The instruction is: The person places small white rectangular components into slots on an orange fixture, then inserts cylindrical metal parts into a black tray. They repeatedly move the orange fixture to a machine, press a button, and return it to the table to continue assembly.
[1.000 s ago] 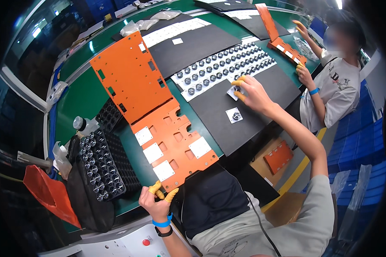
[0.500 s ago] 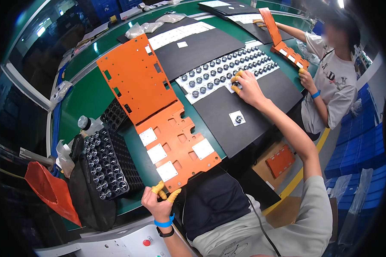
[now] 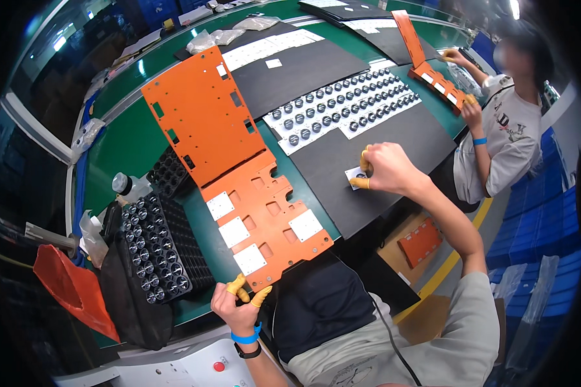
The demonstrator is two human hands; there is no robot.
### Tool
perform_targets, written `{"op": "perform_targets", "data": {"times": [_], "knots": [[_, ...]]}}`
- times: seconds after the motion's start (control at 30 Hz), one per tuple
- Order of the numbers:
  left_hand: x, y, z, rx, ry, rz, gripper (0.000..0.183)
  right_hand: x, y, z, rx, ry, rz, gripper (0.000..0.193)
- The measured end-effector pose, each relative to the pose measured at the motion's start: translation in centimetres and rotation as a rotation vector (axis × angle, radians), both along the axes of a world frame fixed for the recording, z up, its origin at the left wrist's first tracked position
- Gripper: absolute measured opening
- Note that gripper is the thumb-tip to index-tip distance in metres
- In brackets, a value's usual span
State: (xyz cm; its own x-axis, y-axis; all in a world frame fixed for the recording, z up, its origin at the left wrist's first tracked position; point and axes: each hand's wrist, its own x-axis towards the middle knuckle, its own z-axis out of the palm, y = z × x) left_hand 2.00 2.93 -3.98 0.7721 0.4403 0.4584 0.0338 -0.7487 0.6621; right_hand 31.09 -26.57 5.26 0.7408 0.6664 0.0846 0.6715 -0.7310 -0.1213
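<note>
My right hand (image 3: 394, 169), with yellow finger cots, pinches a small white square plate (image 3: 353, 173) that has a dark round part on it. The plate lies on a black mat (image 3: 394, 193), and my fingers partly hide it. My left hand (image 3: 237, 308), also in yellow finger cots, grips the near corner of an orange hinged fixture (image 3: 274, 222). Its panel (image 3: 206, 109) is folded open on the far side. Several plain white square plates (image 3: 234, 232) sit on the fixture's near half.
White plates with black round parts (image 3: 332, 106) stand in rows on the mat. To the left is a black tray of round parts (image 3: 155, 248), beside a capped bottle (image 3: 130, 187). A co-worker (image 3: 497, 122) handles another orange fixture (image 3: 432, 80) at the right.
My right hand has moved from the rows of plates back toward me, onto the single plate on the mat. My left hand stays at the fixture's corner. The co-worker's far hand has drawn back.
</note>
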Motion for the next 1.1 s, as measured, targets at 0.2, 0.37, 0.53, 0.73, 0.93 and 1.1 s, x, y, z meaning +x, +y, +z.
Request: {"op": "perform_targets", "data": {"times": [0.2,0.37,0.53,0.73,0.93,1.1], "knots": [[0.1,-0.1,0.1,0.001,-0.007,-0.002,0.054,0.0,0.2,-0.3,0.077,-0.066,0.047,0.019],[0.1,0.0,0.0,0.032,-0.028,-0.016,0.056,3.8,0.7,-2.9,0.277,-0.296,0.09,0.022],[0.0,0.3,-0.7,0.036,-0.059,-0.033,0.058,5.8,1.6,-3.8,0.285,-0.318,0.099,0.021],[0.1,0.0,-0.2,0.037,-0.021,0.011,0.056,6.9,1.6,-4.4,0.272,-0.34,0.1,0.02],[0.1,0.0,0.0,0.055,-0.02,0.009,0.056,7.3,1.9,-4.7,0.274,-0.344,0.089,0.021],[0.2,-0.1,-0.2,0.043,-0.052,-0.017,0.058,7.2,1.7,-4.3,0.262,-0.351,0.076,0.027]]}}
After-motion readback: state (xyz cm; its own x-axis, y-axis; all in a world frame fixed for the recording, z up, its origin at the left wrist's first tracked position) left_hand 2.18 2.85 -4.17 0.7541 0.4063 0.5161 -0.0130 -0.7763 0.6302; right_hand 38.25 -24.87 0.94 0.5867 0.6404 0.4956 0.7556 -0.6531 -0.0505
